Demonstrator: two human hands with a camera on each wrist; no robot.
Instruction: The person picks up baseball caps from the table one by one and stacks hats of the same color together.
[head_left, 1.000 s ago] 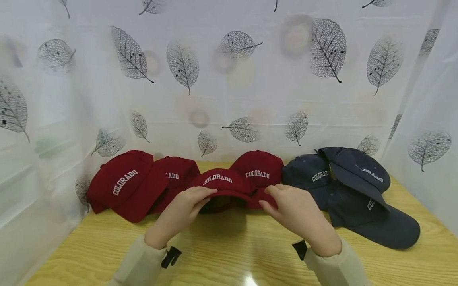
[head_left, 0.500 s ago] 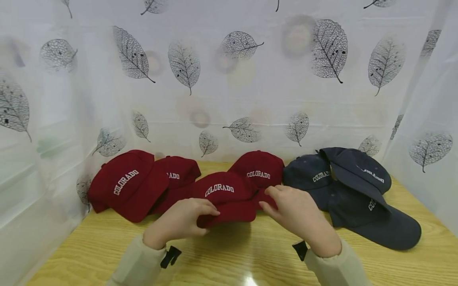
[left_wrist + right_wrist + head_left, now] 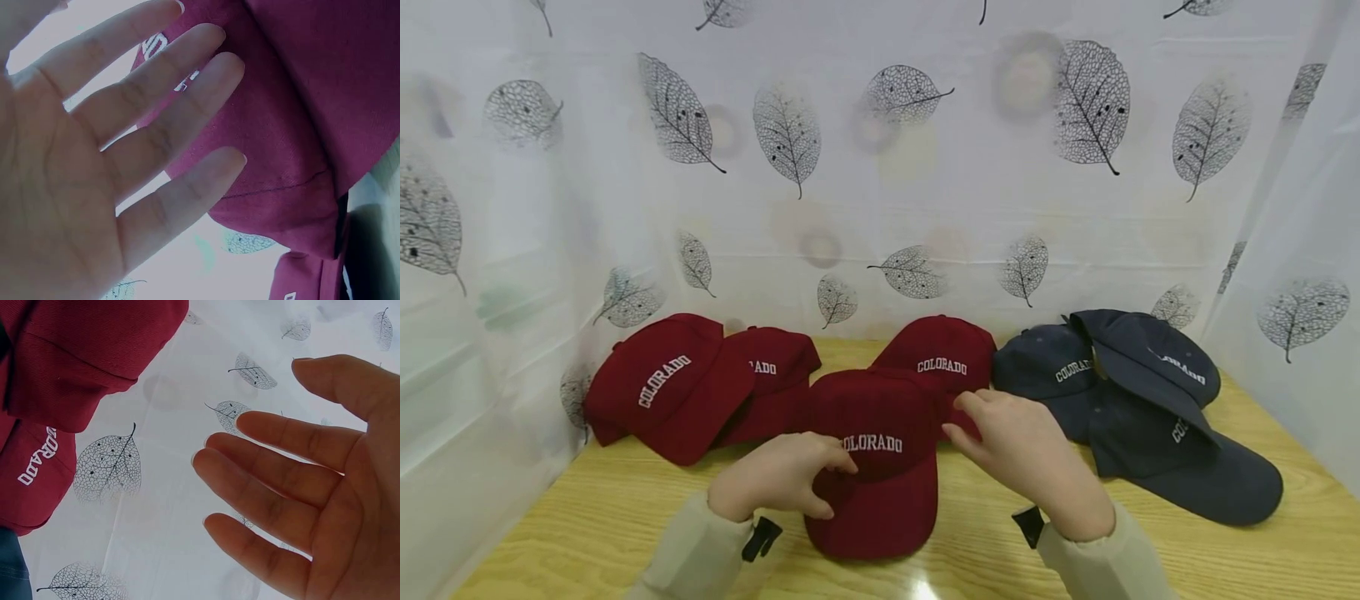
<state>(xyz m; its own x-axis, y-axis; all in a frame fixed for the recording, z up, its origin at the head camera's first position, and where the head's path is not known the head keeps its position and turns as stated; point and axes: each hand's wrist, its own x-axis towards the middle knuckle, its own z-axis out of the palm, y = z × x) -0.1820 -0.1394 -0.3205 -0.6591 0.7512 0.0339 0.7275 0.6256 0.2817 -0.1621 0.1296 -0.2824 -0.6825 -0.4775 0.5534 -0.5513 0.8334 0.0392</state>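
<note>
A red baseball cap (image 3: pixel 880 508) with white COLORADO lettering sits at the middle of the table, its brim toward me. My left hand (image 3: pixel 786 475) is at the cap's left side, its thumb and fingers spread and not gripping it. In the left wrist view, straight fingers (image 3: pixel 181 119) stretch in front of the red fabric; I cannot tell whether they touch it. My right hand (image 3: pixel 1022 450) hovers right of the cap, in front of another red cap (image 3: pixel 943 358). Seen from the right wrist, its fingers (image 3: pixel 269 462) are relaxed and hold nothing.
Two red caps (image 3: pixel 662 383) overlap at the left. Several dark blue caps (image 3: pixel 1195 483) are piled at the right, one brim jutting forward. A white curtain (image 3: pixel 880 183) with leaf prints hangs behind and beside the wooden table (image 3: pixel 550 542).
The middle red cap has come forward, its brim swinging down toward me onto the table. My left hand has moved slightly down and off the brim. The right hand has stayed still.
</note>
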